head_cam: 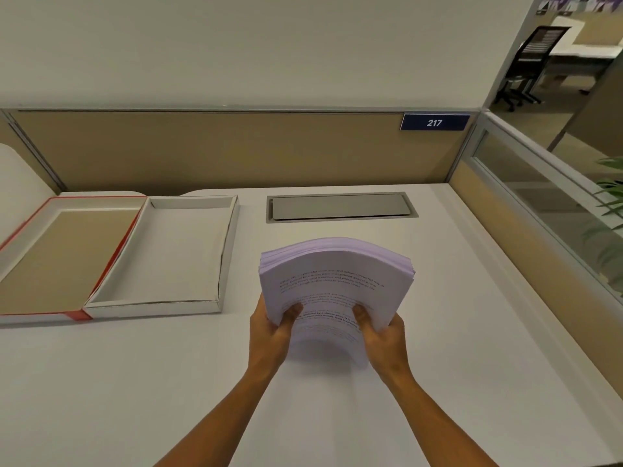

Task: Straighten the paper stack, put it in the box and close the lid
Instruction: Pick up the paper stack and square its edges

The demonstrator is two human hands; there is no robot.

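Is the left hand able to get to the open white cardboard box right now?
Probably not yet: the left hand is gripping the white paper stack, though nothing blocks the open white cardboard box.

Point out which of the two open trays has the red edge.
The left tray, brown cardboard inside with a red rim; the white tray beside it has none.

Pale lilac paper stack (332, 274) with dark print, white box (175, 251), red-edged tan-lined lid (57, 251).

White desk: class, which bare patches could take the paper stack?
Bare: the white desk right of both hands, and its near left below the open white cardboard box. Crowded: the far left, with box and red-edged lid.
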